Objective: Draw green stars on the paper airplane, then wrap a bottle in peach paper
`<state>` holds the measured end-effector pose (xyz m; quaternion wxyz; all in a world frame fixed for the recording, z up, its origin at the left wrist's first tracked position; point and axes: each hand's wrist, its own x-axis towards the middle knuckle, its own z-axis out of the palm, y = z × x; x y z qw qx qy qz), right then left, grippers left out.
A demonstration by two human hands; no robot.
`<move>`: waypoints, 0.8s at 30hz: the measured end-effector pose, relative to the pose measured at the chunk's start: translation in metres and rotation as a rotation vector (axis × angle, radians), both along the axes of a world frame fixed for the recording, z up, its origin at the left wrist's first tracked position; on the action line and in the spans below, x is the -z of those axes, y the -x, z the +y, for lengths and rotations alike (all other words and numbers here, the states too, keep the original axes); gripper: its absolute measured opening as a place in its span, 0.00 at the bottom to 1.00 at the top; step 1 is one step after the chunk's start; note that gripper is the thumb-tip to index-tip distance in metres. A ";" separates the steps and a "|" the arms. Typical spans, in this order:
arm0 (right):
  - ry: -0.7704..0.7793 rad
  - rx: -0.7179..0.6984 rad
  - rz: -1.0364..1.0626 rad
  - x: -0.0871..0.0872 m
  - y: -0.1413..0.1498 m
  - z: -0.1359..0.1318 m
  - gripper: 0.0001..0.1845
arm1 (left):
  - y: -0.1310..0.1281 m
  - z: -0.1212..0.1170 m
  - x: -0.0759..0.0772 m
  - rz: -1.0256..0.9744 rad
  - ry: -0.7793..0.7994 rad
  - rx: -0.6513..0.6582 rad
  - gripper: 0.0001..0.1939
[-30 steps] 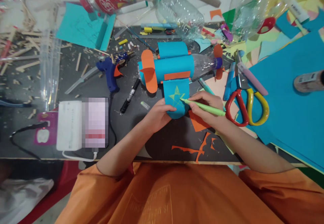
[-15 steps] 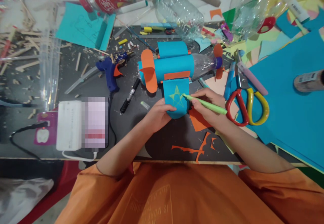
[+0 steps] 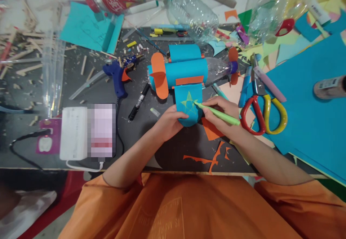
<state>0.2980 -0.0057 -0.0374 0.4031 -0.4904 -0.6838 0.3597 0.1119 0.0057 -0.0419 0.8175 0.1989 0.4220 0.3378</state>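
Observation:
A toy plane [image 3: 186, 69] made from a plastic bottle wrapped in blue paper lies on the dark table, with orange paper fins at both ends and a purple cap. My left hand [image 3: 171, 122] grips the edge of its near blue paper wing [image 3: 193, 118], thumb on top, other fingers underneath. On that wing is a light green star outline [image 3: 188, 103], partly coloured in. My right hand [image 3: 220, 113] is closed around a light green marker [image 3: 225, 116], its tip touching the star's right side.
Scissors [image 3: 254, 114] and large blue paper sheets [image 3: 310, 109] lie to the right. A blue glue gun [image 3: 117, 78], black pen [image 3: 138, 103], white power bank [image 3: 73, 133] and phone [image 3: 102, 131] are left. Clear bottles [image 3: 191, 13] lie behind; orange scraps [image 3: 213, 158] in front.
The marker and my right hand have shifted slightly left, and more green fills the star. My left hand and the plane stay put. A dark blurred shape has appeared at the lower left edge.

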 end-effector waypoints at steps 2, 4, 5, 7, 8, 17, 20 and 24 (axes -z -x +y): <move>-0.037 -0.017 0.014 0.003 0.000 0.000 0.07 | 0.000 0.000 0.000 0.014 -0.010 0.007 0.12; -0.082 -0.035 0.044 0.006 0.000 0.001 0.05 | 0.000 0.000 -0.001 0.021 -0.023 0.015 0.10; -0.101 -0.045 0.059 0.007 0.001 0.001 0.04 | 0.000 0.001 -0.001 0.022 -0.028 0.017 0.09; -0.119 -0.061 0.074 0.009 0.002 0.002 0.03 | -0.001 0.001 -0.002 0.018 -0.027 0.015 0.09; -0.121 -0.064 0.078 0.009 0.002 0.002 0.03 | -0.001 0.001 -0.002 0.014 -0.023 0.011 0.09; -0.035 -0.006 0.025 0.004 0.001 0.001 0.07 | 0.000 0.000 -0.001 0.006 0.000 0.005 0.10; -0.064 0.014 0.023 0.003 0.001 0.000 0.07 | 0.000 0.000 -0.002 0.003 -0.002 0.002 0.13; -0.082 0.039 0.003 0.003 0.001 0.000 0.06 | 0.000 0.000 -0.002 0.006 0.006 -0.002 0.13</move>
